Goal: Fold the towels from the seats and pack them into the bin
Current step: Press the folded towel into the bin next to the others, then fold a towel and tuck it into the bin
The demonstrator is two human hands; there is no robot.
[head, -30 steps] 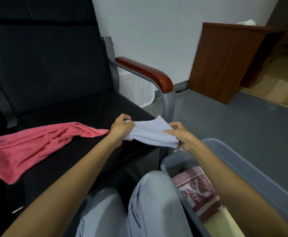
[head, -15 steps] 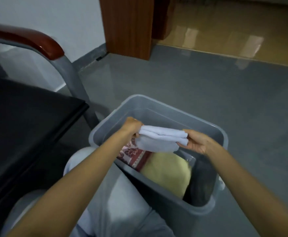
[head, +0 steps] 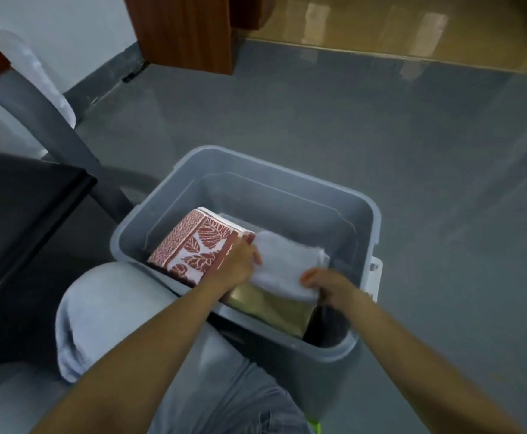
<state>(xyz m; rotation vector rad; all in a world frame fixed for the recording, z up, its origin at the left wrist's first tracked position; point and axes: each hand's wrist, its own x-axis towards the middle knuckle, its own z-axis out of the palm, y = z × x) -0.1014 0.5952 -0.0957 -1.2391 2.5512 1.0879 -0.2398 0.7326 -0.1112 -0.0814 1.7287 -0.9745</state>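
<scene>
A grey plastic bin (head: 290, 186) stands on the floor in front of my knees. Inside it lie a folded red-and-white leaf-patterned towel (head: 196, 245) on the left and a folded yellow towel (head: 271, 306) near the front. A folded pale blue towel (head: 287, 264) lies on top of the yellow one. My left hand (head: 240, 264) holds the blue towel's left edge, and my right hand (head: 328, 283) holds its near right corner. Both hands are down inside the bin.
The black seat (head: 21, 214) of the chair is at the left, with its grey metal leg (head: 68, 145) beside the bin. A brown wooden cabinet (head: 187, 29) stands by the wall at the back. Grey floor (head: 412, 151) spreads to the right.
The view has swung from the seat to the bin. Both hands have carried the folded blue towel from above the seat down into the bin, onto the yellow towel.
</scene>
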